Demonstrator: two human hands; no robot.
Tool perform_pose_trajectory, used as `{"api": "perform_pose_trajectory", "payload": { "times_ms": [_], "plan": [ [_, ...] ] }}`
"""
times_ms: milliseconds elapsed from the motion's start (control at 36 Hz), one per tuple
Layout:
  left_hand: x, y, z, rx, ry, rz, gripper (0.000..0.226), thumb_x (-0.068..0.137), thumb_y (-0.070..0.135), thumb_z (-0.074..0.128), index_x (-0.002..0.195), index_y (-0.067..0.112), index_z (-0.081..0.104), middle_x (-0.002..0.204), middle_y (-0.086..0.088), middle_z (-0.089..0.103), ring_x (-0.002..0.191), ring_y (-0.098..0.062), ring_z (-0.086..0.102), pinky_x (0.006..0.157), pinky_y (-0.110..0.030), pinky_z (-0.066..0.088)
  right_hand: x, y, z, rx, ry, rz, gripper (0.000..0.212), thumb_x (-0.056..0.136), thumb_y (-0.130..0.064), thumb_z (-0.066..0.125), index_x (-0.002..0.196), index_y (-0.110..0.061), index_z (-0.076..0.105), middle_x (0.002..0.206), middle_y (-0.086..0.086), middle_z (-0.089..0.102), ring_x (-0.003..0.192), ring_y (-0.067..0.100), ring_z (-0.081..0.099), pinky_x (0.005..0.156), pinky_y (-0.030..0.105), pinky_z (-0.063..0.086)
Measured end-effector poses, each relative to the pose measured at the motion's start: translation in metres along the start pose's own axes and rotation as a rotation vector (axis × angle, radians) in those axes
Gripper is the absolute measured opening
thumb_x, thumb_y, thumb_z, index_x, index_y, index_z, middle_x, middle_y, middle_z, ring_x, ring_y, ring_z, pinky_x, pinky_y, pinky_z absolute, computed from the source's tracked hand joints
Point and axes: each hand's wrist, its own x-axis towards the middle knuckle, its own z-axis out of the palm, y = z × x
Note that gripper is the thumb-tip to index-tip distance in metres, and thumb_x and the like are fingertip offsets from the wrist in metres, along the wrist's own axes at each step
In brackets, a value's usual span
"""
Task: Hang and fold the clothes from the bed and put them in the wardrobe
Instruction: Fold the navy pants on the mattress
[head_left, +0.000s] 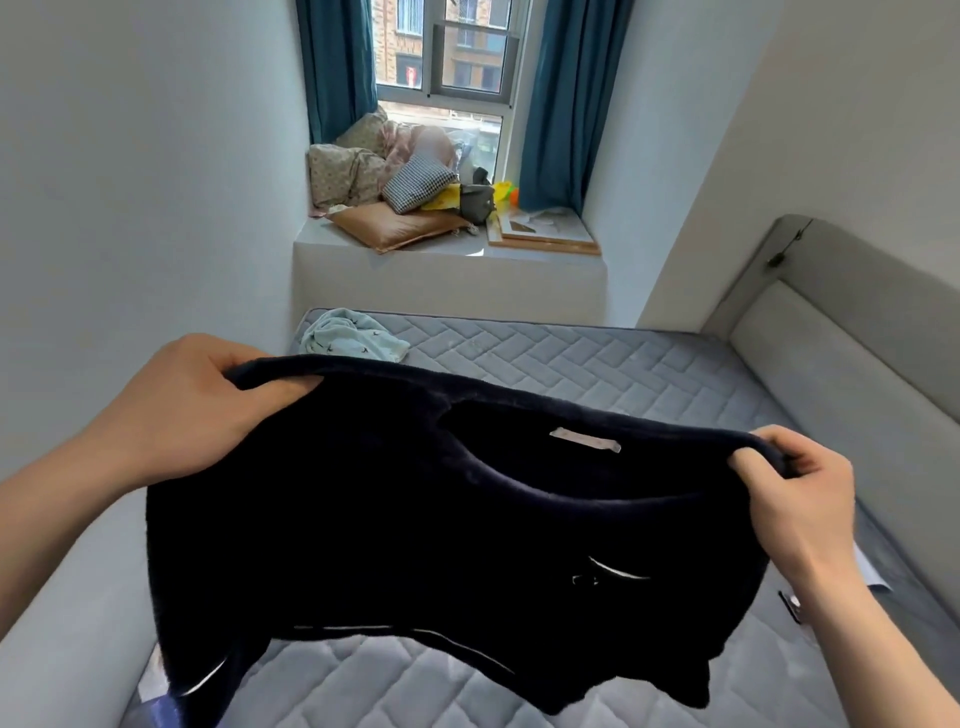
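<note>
I hold a dark navy fuzzy top (395, 519) spread out above the bed (597, 374). My left hand (197, 410) pinches its left shoulder and my right hand (800, 499) pinches its right shoulder. The neckline faces me, with a pale label inside it. Thin white trim lines show near the hem, which hangs down over the grey quilted mattress. A light blue patterned garment (353, 338) lies crumpled at the mattress's far left corner. The wardrobe is not in view.
A grey padded headboard (841, 332) runs along the bed's right side and a white wall stands to the left. Beyond the bed, a window ledge (447, 260) holds pillows, bags and flat boards between blue curtains (566, 98).
</note>
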Motion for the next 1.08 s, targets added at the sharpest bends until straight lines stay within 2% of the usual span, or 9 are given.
{"api": "perform_pose_trajectory", "payload": {
  "times_ms": [111,222,389,500,639,806,944,1000,1083],
  "plan": [
    [0.012,0.006,0.006,-0.019,-0.031,-0.031,0.058,0.066,0.077,0.064,0.086,0.025,0.08,0.078,-0.015,0.073,0.06,-0.026,0.063,0.067,-0.037,0.053,0.022,0.002,-0.001,-0.001,0.005,-0.044,0.022,0.078,0.008,0.058,0.068,-0.011,0.06,0.055,-0.008,0.043,0.056,0.004,0.037,0.049,0.019,0.031],
    [0.03,0.009,0.023,0.034,-0.042,-0.082,0.049,0.08,0.066,0.069,0.079,0.018,0.079,0.072,-0.015,0.071,0.057,-0.027,0.064,0.061,-0.033,0.048,0.057,0.016,0.004,-0.034,-0.065,-0.005,0.012,0.08,0.002,0.061,0.068,-0.003,0.06,0.055,-0.006,0.044,0.057,0.009,0.039,0.048,0.022,0.031],
    [0.059,-0.016,0.083,0.167,-0.198,-0.239,0.055,0.088,0.061,0.065,0.049,0.022,0.06,0.043,0.008,0.051,0.039,-0.004,0.049,0.051,-0.027,0.037,0.111,0.055,0.041,-0.228,-0.389,0.18,0.025,0.082,-0.018,0.067,0.06,-0.012,0.059,0.051,-0.007,0.049,0.05,0.008,0.044,0.055,0.03,0.036],
    [0.078,-0.061,0.137,0.235,-0.299,-0.348,0.066,0.087,0.066,0.064,0.048,0.021,0.035,0.039,0.007,0.04,0.035,-0.005,0.042,0.045,-0.023,0.03,0.137,0.101,0.085,-0.371,-0.613,0.29,0.033,0.081,-0.027,0.069,0.056,-0.012,0.054,0.048,-0.008,0.048,0.046,0.008,0.047,0.055,0.029,0.038],
    [0.113,-0.126,0.198,0.356,-0.347,-0.447,0.069,0.085,0.074,0.059,0.048,0.019,0.041,0.04,0.005,0.049,0.044,-0.011,0.055,0.054,-0.03,0.043,0.162,0.161,0.157,-0.484,-0.77,0.359,0.034,0.079,-0.033,0.071,0.054,-0.016,0.055,0.05,-0.007,0.057,0.056,0.013,0.059,0.056,0.029,0.044],
    [0.2,-0.187,0.258,0.366,-0.24,-0.431,0.052,0.087,0.06,0.068,0.065,0.014,0.056,0.06,0.003,0.058,0.06,-0.016,0.059,0.054,-0.031,0.038,0.196,0.232,0.26,-0.542,-0.745,0.378,0.021,0.075,-0.036,0.079,0.075,-0.016,0.071,0.079,-0.001,0.072,0.089,0.022,0.068,0.079,0.033,0.052],
    [0.269,-0.254,0.318,0.245,0.011,-0.409,0.031,0.087,0.04,0.077,0.106,0.02,0.063,0.094,0.008,0.064,0.098,-0.022,0.066,0.083,-0.036,0.05,0.198,0.294,0.338,-0.437,-0.559,0.334,0.047,0.074,-0.029,0.086,0.116,-0.016,0.069,0.123,0.003,0.068,0.122,0.024,0.06,0.097,0.033,0.045],
    [0.271,-0.284,0.347,0.192,0.071,-0.437,0.037,0.086,0.035,0.077,0.115,0.018,0.062,0.105,0.004,0.064,0.103,-0.022,0.063,0.086,-0.037,0.049,0.178,0.324,0.359,-0.388,-0.526,0.323,0.049,0.077,-0.027,0.082,0.122,-0.02,0.066,0.126,0.0,0.064,0.122,0.02,0.057,0.094,0.033,0.043],
    [0.242,-0.33,0.395,0.191,-0.015,-0.528,0.039,0.083,0.031,0.076,0.117,0.018,0.063,0.117,-0.002,0.064,0.109,-0.026,0.064,0.093,-0.038,0.05,0.119,0.384,0.372,-0.407,-0.568,0.338,0.046,0.077,-0.024,0.079,0.12,-0.022,0.063,0.119,-0.002,0.06,0.112,0.018,0.057,0.094,0.033,0.044]
  ]
}}
